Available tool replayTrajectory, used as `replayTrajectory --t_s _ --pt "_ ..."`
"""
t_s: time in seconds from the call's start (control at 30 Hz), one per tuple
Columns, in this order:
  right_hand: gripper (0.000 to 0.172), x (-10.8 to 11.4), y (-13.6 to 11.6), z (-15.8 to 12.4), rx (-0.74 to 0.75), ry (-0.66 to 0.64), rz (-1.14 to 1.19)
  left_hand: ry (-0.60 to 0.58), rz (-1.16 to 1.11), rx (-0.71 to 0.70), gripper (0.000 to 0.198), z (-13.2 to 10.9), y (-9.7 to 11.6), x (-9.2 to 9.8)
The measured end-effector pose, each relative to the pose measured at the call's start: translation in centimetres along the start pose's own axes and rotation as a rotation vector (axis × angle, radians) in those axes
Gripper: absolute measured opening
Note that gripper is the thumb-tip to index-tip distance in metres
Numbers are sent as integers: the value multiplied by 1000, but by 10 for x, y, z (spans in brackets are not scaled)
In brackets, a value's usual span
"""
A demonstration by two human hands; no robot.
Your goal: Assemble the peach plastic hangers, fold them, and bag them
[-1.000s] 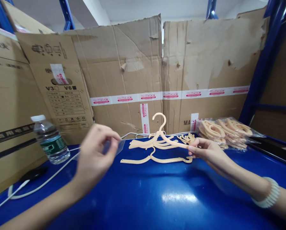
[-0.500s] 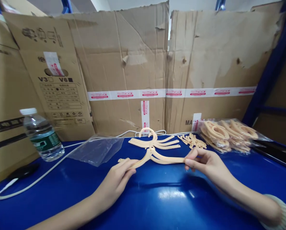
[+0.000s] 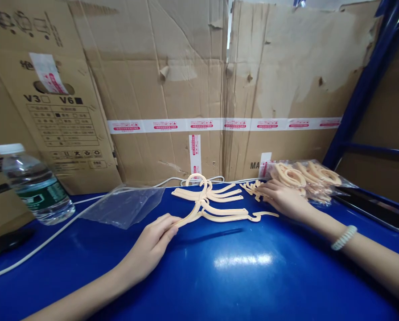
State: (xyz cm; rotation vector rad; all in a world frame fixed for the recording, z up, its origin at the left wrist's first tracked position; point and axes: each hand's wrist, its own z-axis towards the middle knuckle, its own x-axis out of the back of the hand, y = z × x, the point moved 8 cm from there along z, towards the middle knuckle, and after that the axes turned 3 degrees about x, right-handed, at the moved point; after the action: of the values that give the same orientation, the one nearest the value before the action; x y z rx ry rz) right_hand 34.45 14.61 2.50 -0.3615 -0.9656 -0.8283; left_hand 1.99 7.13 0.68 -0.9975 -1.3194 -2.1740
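Moved since earlier frame: R hand (image 3: 282, 196) off the hanger's R arm, now at the pile; L hand (image 3: 159, 236) stays put.

Item 1: beige, thin-armed plastic hanger w/ curved hook (image 3: 224, 210), qty 1. Loc.: centre, above blue glossy table (image 3: 286, 276). L thumb & fingers pinch its L arm; R arm unheld.

Item 2: second beige plastic hanger (image 3: 226, 218), lying just below item 1. Small wavy beige piece (image 3: 265, 214) at its R tip; can't tell if joined.

Item 3: beige fanned hanger stack (image 3: 226, 198), behind; exact qty unclear.

Item 4: pile of small beige curved plastic pcs (image 3: 251, 189). R fingers bent over it, tips partly hidden; can't tell if pinching a pc.

Item 5: clear flat plastic bag (image 3: 129, 207), L of stack.

Item 6: clear bagged beige parts (image 3: 299, 178), beyond R hand.

Status (judged): partway. Done: hangers laid out, one in hand. Left: small pcs mostly loose in pile; no such pc seen on item 1's R tip.
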Motion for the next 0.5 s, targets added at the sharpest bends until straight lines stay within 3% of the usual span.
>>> replayTrajectory --t_s 0.17,0.5 --pt "29 -11 -6 5 44 -33 -62 -14 10 3 33 -1 0 -1" --pt "23 -12 5 1 20 40 -98 3 19 16 32 0 0 1"
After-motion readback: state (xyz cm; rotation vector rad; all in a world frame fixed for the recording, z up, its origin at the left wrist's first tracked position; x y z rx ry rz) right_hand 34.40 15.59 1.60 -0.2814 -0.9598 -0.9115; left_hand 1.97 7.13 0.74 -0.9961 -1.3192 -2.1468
